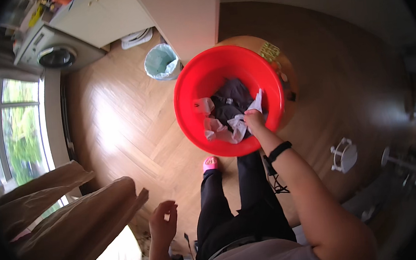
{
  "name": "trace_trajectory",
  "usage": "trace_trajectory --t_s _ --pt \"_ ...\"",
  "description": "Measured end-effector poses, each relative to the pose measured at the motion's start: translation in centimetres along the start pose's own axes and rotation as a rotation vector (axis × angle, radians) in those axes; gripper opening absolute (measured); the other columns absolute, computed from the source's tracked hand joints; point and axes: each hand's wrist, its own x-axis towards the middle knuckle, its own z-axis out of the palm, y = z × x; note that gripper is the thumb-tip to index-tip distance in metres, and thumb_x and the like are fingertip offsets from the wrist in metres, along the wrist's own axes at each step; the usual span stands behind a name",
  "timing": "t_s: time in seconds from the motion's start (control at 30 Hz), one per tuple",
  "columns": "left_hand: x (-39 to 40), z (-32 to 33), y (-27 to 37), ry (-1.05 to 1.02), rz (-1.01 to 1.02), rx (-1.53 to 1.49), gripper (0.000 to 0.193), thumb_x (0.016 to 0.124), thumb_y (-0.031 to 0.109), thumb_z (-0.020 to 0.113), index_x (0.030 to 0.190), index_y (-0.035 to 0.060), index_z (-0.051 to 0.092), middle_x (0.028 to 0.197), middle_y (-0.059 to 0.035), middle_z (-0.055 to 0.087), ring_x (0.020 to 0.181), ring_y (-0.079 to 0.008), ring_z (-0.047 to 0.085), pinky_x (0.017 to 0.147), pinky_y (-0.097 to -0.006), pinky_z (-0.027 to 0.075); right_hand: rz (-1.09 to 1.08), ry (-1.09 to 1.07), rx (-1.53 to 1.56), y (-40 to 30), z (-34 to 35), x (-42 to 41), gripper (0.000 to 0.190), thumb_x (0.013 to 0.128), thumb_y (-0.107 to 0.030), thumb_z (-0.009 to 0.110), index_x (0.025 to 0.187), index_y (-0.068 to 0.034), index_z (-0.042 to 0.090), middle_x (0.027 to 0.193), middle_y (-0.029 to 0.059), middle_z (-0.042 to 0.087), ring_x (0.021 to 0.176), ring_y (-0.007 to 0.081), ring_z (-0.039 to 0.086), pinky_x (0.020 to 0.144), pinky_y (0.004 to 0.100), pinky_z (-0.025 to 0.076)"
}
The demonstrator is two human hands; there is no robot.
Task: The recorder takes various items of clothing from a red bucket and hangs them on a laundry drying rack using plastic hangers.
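Note:
Inside a large red plastic basin (194, 131) lies a small heap of clothes. A dark grey garment (232, 94) makes up its middle, with pale pinkish cloth (217, 129) along the near left side. My right hand (254, 121) reaches over the basin's near right rim, its fingers pinched on a white cloth (256, 105) that partly sticks up. My left hand (163, 220) hangs low on the left, apart from the basin. Its fingers are loosely curled, with a gap at the thumb and nothing seen in them.
The basin hides much of a round wooden table (286, 71). A lined waste bin (161, 61) stands left of it, near a front-loading washing machine (56, 50). Brown curtains (89, 211) hang at the left. A small white stool (345, 156) is at the right.

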Motion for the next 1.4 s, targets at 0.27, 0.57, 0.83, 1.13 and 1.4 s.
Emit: trace_trajectory --t_s 0.27,0.57,0.83,1.13,1.4 --pt "1.1 9.2 0.6 0.028 -0.493 -0.165 0.011 0.079 0.003 0.059 0.089 0.0006 0.06 0.076 -0.0087 0.066 0.069 -0.0153 0.065 0.061 -0.0249 0.049 -0.409 -0.039 -0.524 -2.3 10.0 9.5 0.029 0.067 -0.014 0.064 0.097 -0.013 0.065 0.12 0.0144 0.05 0.112 0.0313 0.046 0.095 0.0366 0.038" --pt "-1.0 13.5 1.1 0.1 -0.499 -0.242 0.012 0.078 0.002 0.06 0.09 0.0008 0.06 0.078 -0.0102 0.066 0.069 -0.0178 0.064 0.062 -0.0267 0.049 -0.316 -0.246 -0.358 -6.1 8.5 8.9 0.027 0.072 -0.006 0.059 0.099 -0.007 0.059 0.086 0.0127 0.064 0.084 0.0299 0.061 0.076 0.0386 0.046" --pt "-8.5 12.6 2.2 0.26 -0.352 -0.279 0.012 0.078 0.004 0.06 0.09 0.0013 0.06 0.08 -0.0105 0.065 0.07 -0.0187 0.063 0.062 -0.0273 0.049 -0.882 -0.307 0.037 -20.3 -8.5 -3.4 0.046 0.078 0.007 0.041 0.12 -0.009 0.052 0.103 0.0172 0.06 0.094 0.0256 0.06 0.08 0.0288 0.044" --pt "-21.3 11.3 5.3 0.413 0.008 -0.171 0.01 0.08 0.006 0.059 0.089 0.0012 0.06 0.08 -0.0143 0.064 0.072 -0.0265 0.063 0.064 -0.0313 0.05 -1.135 -0.207 0.156 -34.0 -20.0 -18.2 0.028 0.077 0.002 0.039 0.099 0.002 0.057 0.08 0.013 0.062 0.076 0.0264 0.062 0.065 0.0335 0.052" --pt "-34.1 6.4 7.2 0.63 0.265 -0.061 0.029 0.074 0.011 0.068 0.099 0.0025 0.057 0.09 -0.0109 0.06 0.078 -0.02 0.061 0.068 -0.0293 0.049 -1.279 -0.716 0.746 -41.7 -33.0 -43.9 0.011 0.082 -0.005 0.054 0.091 -0.001 0.059 0.084 0.0043 0.059 0.072 0.0101 0.058 0.062 0.0231 0.052"
